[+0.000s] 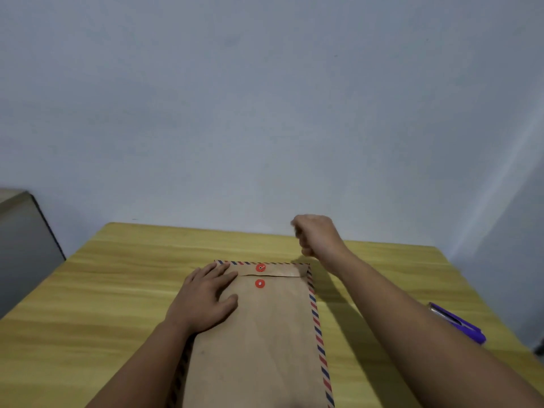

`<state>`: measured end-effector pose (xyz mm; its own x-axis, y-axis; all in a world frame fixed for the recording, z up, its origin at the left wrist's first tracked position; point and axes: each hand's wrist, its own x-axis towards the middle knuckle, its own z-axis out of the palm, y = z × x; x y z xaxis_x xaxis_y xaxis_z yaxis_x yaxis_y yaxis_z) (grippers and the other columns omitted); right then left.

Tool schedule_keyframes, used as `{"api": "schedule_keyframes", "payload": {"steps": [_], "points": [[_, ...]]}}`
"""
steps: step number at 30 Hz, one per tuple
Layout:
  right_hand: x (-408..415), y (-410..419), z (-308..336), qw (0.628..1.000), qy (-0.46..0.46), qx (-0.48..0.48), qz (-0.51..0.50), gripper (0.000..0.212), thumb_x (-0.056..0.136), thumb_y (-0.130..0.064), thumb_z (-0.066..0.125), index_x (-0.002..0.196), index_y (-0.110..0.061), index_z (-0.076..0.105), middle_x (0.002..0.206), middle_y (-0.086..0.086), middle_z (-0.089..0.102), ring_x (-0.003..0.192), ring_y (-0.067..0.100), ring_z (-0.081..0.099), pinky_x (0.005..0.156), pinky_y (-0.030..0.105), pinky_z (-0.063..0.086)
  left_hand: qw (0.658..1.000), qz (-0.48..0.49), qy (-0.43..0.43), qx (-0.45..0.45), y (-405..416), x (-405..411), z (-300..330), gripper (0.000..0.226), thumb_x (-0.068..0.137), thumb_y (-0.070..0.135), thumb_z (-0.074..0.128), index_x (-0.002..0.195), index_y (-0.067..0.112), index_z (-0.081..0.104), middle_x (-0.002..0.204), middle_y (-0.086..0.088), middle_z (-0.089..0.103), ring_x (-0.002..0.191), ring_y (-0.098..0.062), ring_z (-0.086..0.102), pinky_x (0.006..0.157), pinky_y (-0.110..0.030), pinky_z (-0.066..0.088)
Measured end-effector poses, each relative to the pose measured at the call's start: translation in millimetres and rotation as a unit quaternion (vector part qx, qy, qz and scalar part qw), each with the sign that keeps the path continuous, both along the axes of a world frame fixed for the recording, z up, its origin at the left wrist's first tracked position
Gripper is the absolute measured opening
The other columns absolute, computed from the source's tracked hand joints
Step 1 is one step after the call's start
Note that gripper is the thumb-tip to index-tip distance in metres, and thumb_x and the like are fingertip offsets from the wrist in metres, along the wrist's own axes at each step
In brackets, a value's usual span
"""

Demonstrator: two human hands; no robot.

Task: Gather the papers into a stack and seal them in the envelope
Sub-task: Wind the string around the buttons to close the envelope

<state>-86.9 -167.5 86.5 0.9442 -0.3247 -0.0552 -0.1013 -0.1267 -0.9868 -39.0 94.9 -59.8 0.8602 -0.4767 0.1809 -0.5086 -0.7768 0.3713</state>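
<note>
A brown envelope (265, 334) with a red-and-blue striped border lies lengthwise on the yellow wooden table (103, 290). Its flap is folded down at the far end. One red button (260, 267) sits on the flap and a second red button (260, 283) just below it on the body. My left hand (203, 301) presses flat on the envelope's upper left part, fingers spread. My right hand (316, 235) hovers above the far right corner with its fingers curled; nothing shows in its grip. No loose papers are in sight.
A purple stapler-like object (459, 322) lies near the table's right edge. A grey box (23, 245) stands beyond the left edge. A plain pale wall rises behind the table.
</note>
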Motion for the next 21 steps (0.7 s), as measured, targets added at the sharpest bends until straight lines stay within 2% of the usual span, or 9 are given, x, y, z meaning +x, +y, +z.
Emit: {"api": "schedule_keyframes", "payload": {"steps": [1,3,5,7,9,12,18,21], "points": [[2.0,4.5,-14.1,0.991,-0.007,-0.133,0.012,0.025,0.090,-0.015,0.064,0.065,-0.010,0.062,0.062,0.005,0.058,0.051,0.016,0.050,0.050,0.031,0.046,1.000,0.000,0.002,0.000,0.3,1.9,-0.8,0.073,0.081,0.069,0.040,0.150,0.043,0.045,0.164,0.020,0.028,0.153,-0.004,0.015,0.124,-0.035,0.008],[3.1,11.0,-40.5,0.938,0.000,-0.341,0.063,0.019,0.089,-0.021,0.063,0.077,-0.015,0.076,0.078,-0.002,0.075,0.072,0.015,0.068,0.065,0.034,0.058,1.000,0.001,0.006,-0.003,0.7,4.7,-1.9,0.073,0.082,0.071,0.042,0.149,0.044,0.046,0.163,0.021,0.028,0.153,-0.004,0.015,0.125,-0.037,0.011],[-0.8,15.5,-60.4,0.860,0.024,-0.500,0.098,0.023,0.092,-0.028,0.055,0.088,-0.021,0.077,0.091,-0.005,0.076,0.085,0.020,0.067,0.070,0.033,0.054,1.000,0.005,0.007,-0.005,0.2,5.7,-2.3,0.073,0.081,0.073,0.042,0.148,0.044,0.047,0.163,0.022,0.029,0.153,-0.004,0.016,0.125,-0.038,0.012],[-2.5,17.5,-74.5,0.791,0.033,-0.599,0.120,0.022,0.094,-0.029,0.053,0.089,-0.021,0.073,0.093,0.001,0.074,0.085,0.029,0.066,0.067,0.034,0.047,1.000,0.007,0.003,-0.004,-0.8,5.1,-2.5,0.074,0.081,0.075,0.041,0.148,0.044,0.048,0.162,0.022,0.029,0.153,-0.004,0.016,0.125,-0.038,0.012],[-3.8,20.6,-82.2,0.750,0.043,-0.646,0.132,0.020,0.095,-0.023,0.053,0.095,-0.018,0.073,0.099,0.007,0.073,0.090,0.033,0.067,0.066,0.034,0.043,1.000,0.008,0.001,-0.005,-1.5,4.6,-3.0,0.074,0.080,0.075,0.040,0.147,0.044,0.048,0.162,0.022,0.030,0.152,-0.004,0.017,0.125,-0.037,0.012],[-7.8,26.6,-85.9,0.717,0.058,-0.681,0.136,0.024,0.095,-0.009,0.049,0.101,-0.013,0.072,0.105,0.011,0.071,0.096,0.036,0.068,0.069,0.034,0.038,1.000,0.010,-0.002,-0.002,-1.7,5.1,-3.3,0.074,0.081,0.076,0.039,0.147,0.044,0.048,0.162,0.022,0.031,0.153,-0.005,0.017,0.125,-0.038,0.013],[-25.6,44.5,-87.6,0.604,0.035,-0.772,0.196,0.028,0.095,-0.002,0.047,0.108,-0.011,0.070,0.106,0.011,0.071,0.093,0.034,0.071,0.062,0.034,0.041,1.000,0.011,-0.007,0.002,-2.3,4.7,-3.3,0.074,0.082,0.075,0.039,0.148,0.043,0.048,0.163,0.020,0.030,0.153,-0.004,0.017,0.125,-0.039,0.013],[-33.1,50.9,-91.7,0.593,0.026,-0.783,0.183,0.029,0.096,-0.002,0.046,0.116,-0.008,0.066,0.110,0.013,0.068,0.095,0.035,0.070,0.056,0.033,0.034,1.000,0.011,-0.011,0.001,-2.6,4.3,-2.9,0.073,0.082,0.075,0.039,0.147,0.043,0.048,0.163,0.019,0.031,0.153,-0.005,0.018,0.125,-0.039,0.013]]}}
